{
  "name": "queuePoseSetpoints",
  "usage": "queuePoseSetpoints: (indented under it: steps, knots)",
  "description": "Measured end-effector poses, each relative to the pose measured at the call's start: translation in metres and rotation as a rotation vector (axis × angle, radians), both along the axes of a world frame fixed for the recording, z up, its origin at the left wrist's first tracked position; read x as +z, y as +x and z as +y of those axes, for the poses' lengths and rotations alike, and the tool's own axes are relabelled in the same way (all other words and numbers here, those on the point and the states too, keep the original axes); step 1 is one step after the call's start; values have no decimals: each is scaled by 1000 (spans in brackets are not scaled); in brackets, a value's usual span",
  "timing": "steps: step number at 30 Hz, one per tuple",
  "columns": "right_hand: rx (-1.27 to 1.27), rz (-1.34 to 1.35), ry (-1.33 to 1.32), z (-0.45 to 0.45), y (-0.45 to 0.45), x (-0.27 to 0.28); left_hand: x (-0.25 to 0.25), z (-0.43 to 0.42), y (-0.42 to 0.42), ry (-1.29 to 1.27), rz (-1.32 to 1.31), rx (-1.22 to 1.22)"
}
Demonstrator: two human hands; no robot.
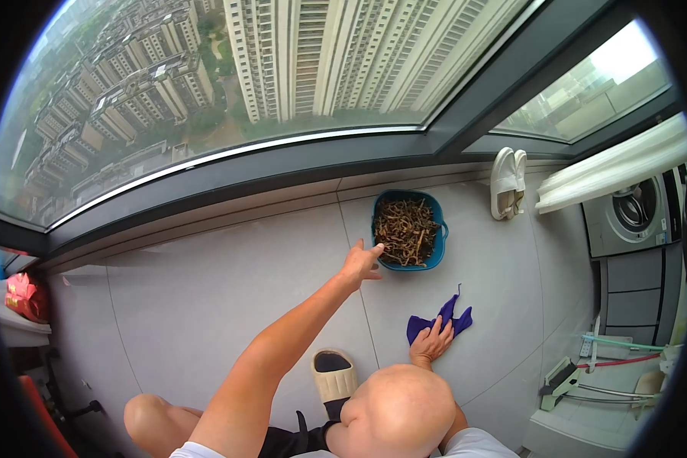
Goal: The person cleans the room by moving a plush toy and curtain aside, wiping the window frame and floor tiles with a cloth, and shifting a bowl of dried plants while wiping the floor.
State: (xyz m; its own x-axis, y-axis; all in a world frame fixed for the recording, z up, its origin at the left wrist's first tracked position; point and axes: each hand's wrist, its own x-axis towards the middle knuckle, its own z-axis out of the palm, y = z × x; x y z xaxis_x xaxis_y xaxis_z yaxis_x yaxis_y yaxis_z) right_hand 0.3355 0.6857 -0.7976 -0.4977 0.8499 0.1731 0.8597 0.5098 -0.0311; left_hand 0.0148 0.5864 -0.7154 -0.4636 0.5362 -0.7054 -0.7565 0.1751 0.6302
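Note:
My left hand [361, 263] reaches out beside a blue plastic basin [411, 265]. Its fingers are apart and hold nothing; one fingertip meets the near left rim, though I cannot tell if it presses on it. The basin is filled with thin, brown, dried root-like pieces [408, 229]. Lower right, my right hand [431, 343] lies flat on a crumpled purple cloth [458, 324] on the floor, fingers stretched over it. A small dark thread-like bit [459, 288] sits at the cloth's upper tip. My right knee hides most of the right forearm.
Grey tiles [229, 305] cover the floor, below a large window [320, 69]. White shoes [505, 183] stand by the wall, near a white curtain [614, 168] and washing machine [633, 210]. At right is a mop [561, 384]; a red bag [26, 296] is at left. One slipper [333, 379] shows below.

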Motion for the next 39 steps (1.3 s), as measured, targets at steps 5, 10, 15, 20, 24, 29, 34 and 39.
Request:
queuePoseSetpoints:
  steps: [5,10,15,20,24,29,34,39]
  knots:
    - [-62,-82,-57,-4,-6,-7,37,-121,-65,-166,383,-291]
    - [272,-116,-252,-101,-85,20,87,-280,-138,-590,866,-443]
    - [927,-64,-398,-222,-197,33,126,-386,-120,-819,1027,-547]
    - [1411,-40,-582,-235,-266,69,76,-434,-51,-802,1248,-495]
    - [1602,129,-524,-210,-333,126,29,-425,-1,-730,1419,-492]
    - [1725,306,-75,-188,-457,174,-4,-357,35,-482,1443,-475]
    - [1734,301,66,-189,-533,163,-29,-308,43,-243,1458,-561]
    - [1713,289,50,-192,-543,139,-59,-293,34,-236,1516,-630]
